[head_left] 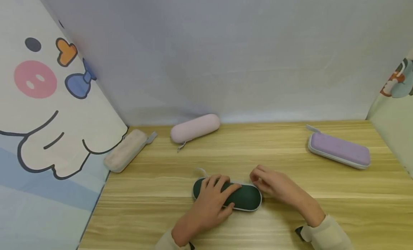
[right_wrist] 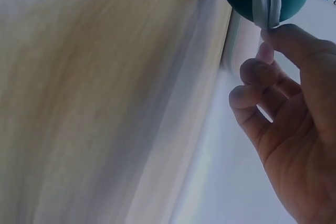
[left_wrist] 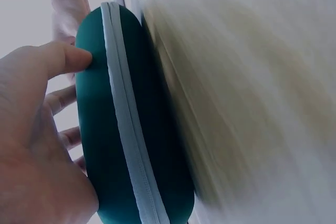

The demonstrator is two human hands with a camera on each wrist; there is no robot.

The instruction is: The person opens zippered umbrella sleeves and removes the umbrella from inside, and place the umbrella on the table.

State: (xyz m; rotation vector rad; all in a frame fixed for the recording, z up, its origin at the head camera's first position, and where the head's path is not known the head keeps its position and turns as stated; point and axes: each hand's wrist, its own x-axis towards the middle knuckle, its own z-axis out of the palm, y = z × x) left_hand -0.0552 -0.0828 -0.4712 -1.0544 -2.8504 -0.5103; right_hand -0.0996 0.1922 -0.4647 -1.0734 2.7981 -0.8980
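A dark green oval zip case [head_left: 246, 197] lies on the table, with a pale strap [head_left: 202, 171] at its left end. My left hand [head_left: 210, 202] grips it from above, fingers spread over the top and thumb at the near side. A light grey zipper [left_wrist: 125, 108] runs along the case's side in the left wrist view and appears closed there. At the right end, my right hand [head_left: 278, 184] pinches the zipper with thumb and forefinger, its other fingers curled. The zipper pull is hidden behind these fingertips [right_wrist: 278, 34].
Three more zip cases lie on the wooden table [head_left: 155, 207]: a beige one [head_left: 126, 149] at the left, a pale pink one [head_left: 195, 128] at the back and a purple one [head_left: 339, 149] at the right. A grey cloth [head_left: 226, 56] hangs behind; printed cloth [head_left: 48, 135] borders the left.
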